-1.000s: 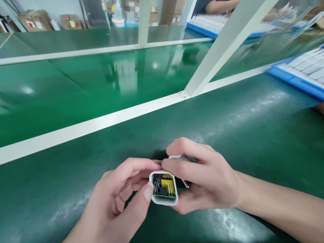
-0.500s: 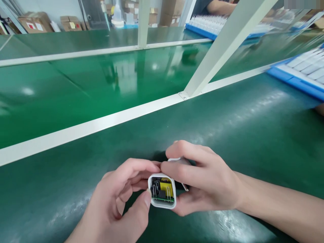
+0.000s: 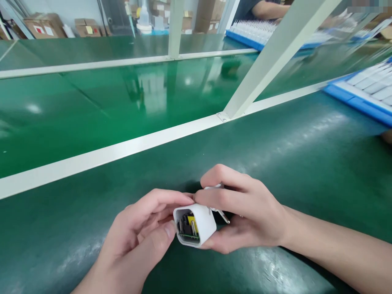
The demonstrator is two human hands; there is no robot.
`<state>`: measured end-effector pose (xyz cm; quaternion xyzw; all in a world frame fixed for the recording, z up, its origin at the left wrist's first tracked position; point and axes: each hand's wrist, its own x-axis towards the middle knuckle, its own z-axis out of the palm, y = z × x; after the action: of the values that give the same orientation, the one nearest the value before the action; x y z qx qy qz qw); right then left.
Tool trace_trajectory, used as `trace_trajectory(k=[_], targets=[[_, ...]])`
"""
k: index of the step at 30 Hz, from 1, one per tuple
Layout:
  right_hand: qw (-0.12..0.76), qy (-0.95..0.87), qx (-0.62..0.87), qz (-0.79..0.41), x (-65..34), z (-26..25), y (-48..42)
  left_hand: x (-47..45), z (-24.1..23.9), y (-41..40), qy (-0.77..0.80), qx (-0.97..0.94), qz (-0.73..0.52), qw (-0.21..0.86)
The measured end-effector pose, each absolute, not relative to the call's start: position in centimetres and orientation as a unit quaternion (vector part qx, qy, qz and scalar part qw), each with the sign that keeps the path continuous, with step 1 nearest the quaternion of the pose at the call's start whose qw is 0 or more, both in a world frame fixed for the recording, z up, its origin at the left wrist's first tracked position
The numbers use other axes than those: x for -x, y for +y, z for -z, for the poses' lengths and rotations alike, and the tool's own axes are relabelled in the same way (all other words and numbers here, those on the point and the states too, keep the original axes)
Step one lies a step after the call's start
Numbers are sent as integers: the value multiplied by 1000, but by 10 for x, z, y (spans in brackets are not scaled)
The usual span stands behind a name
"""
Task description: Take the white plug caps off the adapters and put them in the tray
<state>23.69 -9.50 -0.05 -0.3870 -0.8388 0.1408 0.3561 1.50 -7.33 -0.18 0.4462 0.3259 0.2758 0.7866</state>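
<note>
A white charger housing (image 3: 206, 222) is held up above the green bench, its open end turned toward the lower left. Inside it show a green circuit board (image 3: 188, 235), a yellow component and black parts. My right hand (image 3: 245, 212) pinches the housing between thumb and fingers from the right. Tucked in the same hand is a second white piece (image 3: 216, 186), mostly covered by the fingers; a metal pin (image 3: 226, 217) sticks out below them. My left hand (image 3: 143, 232) curls around the housing's left side, thumb tip at the open rim and index fingertip near its top.
A white rail (image 3: 128, 145) with a slanted post (image 3: 275, 61) runs between the bench and a shiny green belt (image 3: 92, 110). Blue trays of white parts lie at right (image 3: 355, 96) and far back (image 3: 245, 38). Another person's arm (image 3: 269, 9) is behind the post.
The housing has turned, so its open end faces more to the left and its side wall shows. My left thumb has shifted up and left along the rim.
</note>
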Motion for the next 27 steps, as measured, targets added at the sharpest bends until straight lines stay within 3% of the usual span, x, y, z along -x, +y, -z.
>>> trace_trajectory(k=[21,27], targets=[[341,-849,368,-164,-239,-1,-90,-18,-2,-72,355,-513,-301,721],[363,-820,397,-195,-241,-4,-88,-22,1,-80,351,-521,-372,683]])
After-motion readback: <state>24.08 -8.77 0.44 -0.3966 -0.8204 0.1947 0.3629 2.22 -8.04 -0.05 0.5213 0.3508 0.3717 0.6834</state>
